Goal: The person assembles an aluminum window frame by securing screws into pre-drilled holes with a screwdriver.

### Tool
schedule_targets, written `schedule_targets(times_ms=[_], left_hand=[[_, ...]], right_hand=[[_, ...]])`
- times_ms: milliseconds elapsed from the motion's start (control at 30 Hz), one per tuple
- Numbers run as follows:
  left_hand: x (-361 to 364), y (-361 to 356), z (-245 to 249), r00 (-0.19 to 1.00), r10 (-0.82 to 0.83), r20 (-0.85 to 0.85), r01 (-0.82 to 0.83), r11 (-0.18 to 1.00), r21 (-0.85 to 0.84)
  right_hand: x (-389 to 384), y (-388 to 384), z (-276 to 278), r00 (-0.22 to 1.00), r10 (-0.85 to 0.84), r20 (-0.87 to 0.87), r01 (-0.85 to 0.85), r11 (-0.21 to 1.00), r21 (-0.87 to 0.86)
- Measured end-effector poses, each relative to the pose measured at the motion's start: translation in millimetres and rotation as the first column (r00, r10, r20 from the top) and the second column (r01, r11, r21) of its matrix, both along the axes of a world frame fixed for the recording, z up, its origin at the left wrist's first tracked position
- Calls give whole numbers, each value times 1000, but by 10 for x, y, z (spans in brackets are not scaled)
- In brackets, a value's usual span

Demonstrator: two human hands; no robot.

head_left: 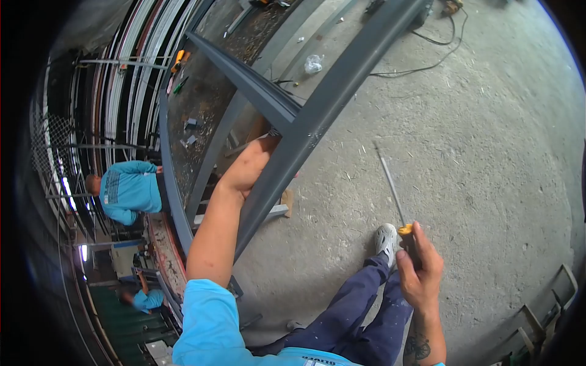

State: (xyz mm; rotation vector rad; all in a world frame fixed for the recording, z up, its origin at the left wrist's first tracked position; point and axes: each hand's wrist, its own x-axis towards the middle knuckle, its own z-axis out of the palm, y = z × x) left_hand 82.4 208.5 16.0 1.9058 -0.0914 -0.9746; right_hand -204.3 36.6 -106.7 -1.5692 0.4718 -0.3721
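A long dark grey metal frame (329,79) runs diagonally across the view, with a crossbar (244,79) joining it from the upper left. My left hand (259,155) reaches in at the joint, behind the frame bar; its fingers are mostly hidden. Over the floor on the right, my right hand (420,268) is closed around the dark handle of a screwdriver (391,184). The handle has a yellow collar, and the long thin shaft points up and away from the frame.
Two people in blue shirts, one standing (131,189) and one lower down (146,299), are at the left. Long profiles (131,79) fill a rack behind. A cable (421,68) lies on the floor. Metal pieces (537,323) stand at lower right.
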Motion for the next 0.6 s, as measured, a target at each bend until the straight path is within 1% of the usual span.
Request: schedule_targets(times_ms=[33, 67, 100, 133, 167, 233, 267, 400, 467, 600], left_hand=[[-24, -22, -9, 999, 6, 44, -7, 1000, 22], [-63, -44, 4, 998, 37, 42, -39, 998, 48], [-56, -26, -22, 999, 29, 35, -30, 998, 54], [-31, 12, -48, 999, 32, 27, -32, 999, 23], [-9, 39, -72, 999, 36, 17, -36, 999, -10], [23, 58, -102, 1000, 25, 3, -24, 999, -35], [28, 74, -113, 1000, 21, -4, -21, 998, -62], [-8, 69, -123, 998, 67, 21, -65, 993, -94], [23, 100, -150, 999, 51, -19, -52, 994, -93], [25, 100, -132, 999, 30, -43, -36, 991, -130]], right_hand=[[31, 1, 36, 1000, -13, -10, 13, 1000, 3], [69, -8, 95, 1000, 20, 24, -20, 1000, 19], [116, -10, 141, 997, 51, 61, -54, 998, 35], [163, -2, 166, 993, 49, 104, -52, 998, 21], [201, -4, 205, 994, 42, 97, -45, 999, 26], [276, -30, 278, 981, 94, 172, -95, 996, -3], [303, -34, 290, 977, 106, 185, -98, 994, -52], [367, -56, 374, 976, 150, 155, -138, 987, -86], [388, -72, 432, 980, 192, 58, -186, 977, -102], [431, -84, 470, 977, 213, 33, -207, 971, -121]])
